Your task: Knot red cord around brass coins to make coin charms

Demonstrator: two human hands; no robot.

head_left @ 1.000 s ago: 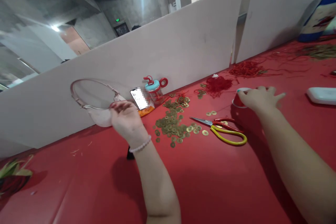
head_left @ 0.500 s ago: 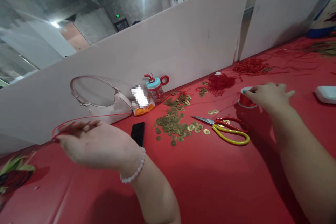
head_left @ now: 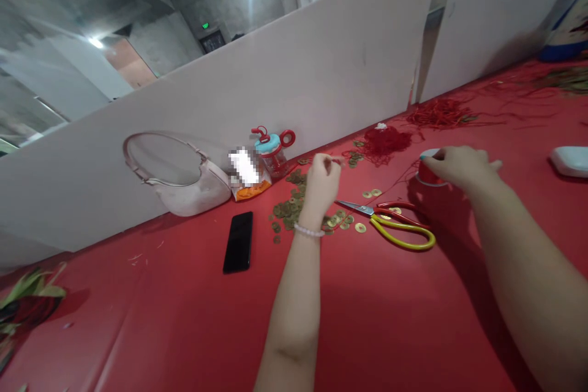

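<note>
My left hand (head_left: 324,184), with a beaded bracelet at its wrist, is raised over the brass coins (head_left: 288,211). Its fingers are pinched, and a bit of red shows at the fingertips; what they hold is too small to make out. My right hand (head_left: 463,166) grips the spool of red thread (head_left: 429,176) from above and behind. A thin red thread runs leftward from the spool. Between the hands lie scissors (head_left: 404,239) with one yellow and one red handle, blades pointing left.
A black phone (head_left: 238,242), a pale handbag (head_left: 195,193) and a cup with a blue lid (head_left: 271,147) are to the left. Red thread piles (head_left: 388,142) lie near the white partition (head_left: 349,73). A white case (head_left: 569,161) sits far right.
My left hand has swung from the far left to above the coins, and its fingers are now pinched. The long thread no longer stretches across the handbag. My right hand stays at the spool.
</note>
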